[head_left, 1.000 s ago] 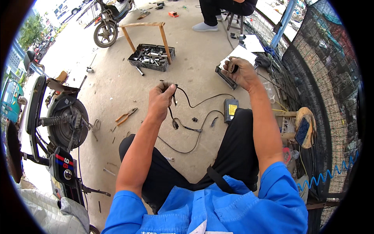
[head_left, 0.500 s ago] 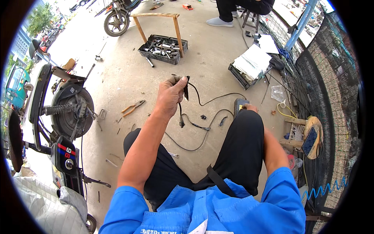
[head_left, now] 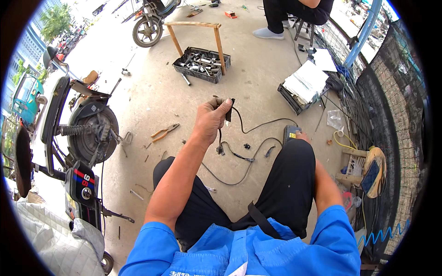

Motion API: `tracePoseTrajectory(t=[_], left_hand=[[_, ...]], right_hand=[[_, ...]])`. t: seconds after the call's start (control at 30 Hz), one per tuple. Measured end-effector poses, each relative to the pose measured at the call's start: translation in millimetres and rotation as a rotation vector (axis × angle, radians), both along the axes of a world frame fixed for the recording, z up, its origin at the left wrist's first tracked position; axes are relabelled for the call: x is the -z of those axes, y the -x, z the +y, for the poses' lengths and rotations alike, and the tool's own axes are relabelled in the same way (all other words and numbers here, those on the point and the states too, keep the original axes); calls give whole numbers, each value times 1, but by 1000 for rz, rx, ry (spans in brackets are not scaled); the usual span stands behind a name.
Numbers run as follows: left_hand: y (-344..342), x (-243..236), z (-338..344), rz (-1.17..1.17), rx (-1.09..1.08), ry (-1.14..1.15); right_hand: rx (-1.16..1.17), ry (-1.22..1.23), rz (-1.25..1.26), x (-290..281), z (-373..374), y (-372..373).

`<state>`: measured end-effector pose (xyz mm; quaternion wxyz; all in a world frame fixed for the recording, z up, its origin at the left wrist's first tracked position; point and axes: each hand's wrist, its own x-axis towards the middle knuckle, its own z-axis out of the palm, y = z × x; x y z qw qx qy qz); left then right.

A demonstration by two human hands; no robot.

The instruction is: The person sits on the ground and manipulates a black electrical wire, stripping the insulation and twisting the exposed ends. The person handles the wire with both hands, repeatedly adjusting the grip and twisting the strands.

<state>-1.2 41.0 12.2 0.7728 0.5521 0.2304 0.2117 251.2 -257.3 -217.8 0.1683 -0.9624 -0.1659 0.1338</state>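
Observation:
My left hand [head_left: 213, 117] is raised over the floor, thumb and fingers pinching a small flat black piece [head_left: 229, 110] with black cable hanging beside it. Beyond my right knee, my right hand [head_left: 301, 136] grips the near end of a black box [head_left: 290, 131] with a yellow label, which looks like a charger. The knee hides part of that hand. Between the two hands, a thin black cable [head_left: 243, 177] loops over the concrete. Small black scraps [head_left: 247, 146] lie inside the loop.
Orange-handled pliers [head_left: 165, 133] lie left of my forearm. A black crate of metal parts [head_left: 198, 69] with a wooden handle stands ahead. At right are a paper-topped crate [head_left: 305, 83] and a wooden stool [head_left: 353, 168]. A scooter [head_left: 92, 133] stands left; another person [head_left: 294, 14] sits far right.
The whole scene has shifted slightly right and down as my head moved. My left hand still pinches the black piece, which has turned a little. My right hand stays at the box.

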Motion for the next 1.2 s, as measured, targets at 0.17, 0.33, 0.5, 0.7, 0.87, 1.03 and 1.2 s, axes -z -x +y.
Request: tracePoseTrajectory(t=[0.17, 0.33, 0.5, 0.7, 0.87, 1.03, 1.2], left_hand=[[-1, -5, -4, -4, 24, -9], [1, -2, -1, 6, 28, -8], [4, -6, 1, 0, 38, -10], [12, -13, -2, 16, 44, -42], [15, -9, 3, 85, 48, -88], [13, -13, 0, 167, 45, -135], [13, -16, -4, 168, 51, -195]], right_hand=[[-134, -190, 31, -119, 38, -18], [-429, -682, 388, -265, 105, 44], [-694, -712, 312, -290, 153, 114], [-614, -870, 286, -255, 163, 140], [-644, -945, 228, -250, 163, 148], [-667, -852, 206, -245, 161, 147], [-658, -771, 263, -244, 158, 148]])
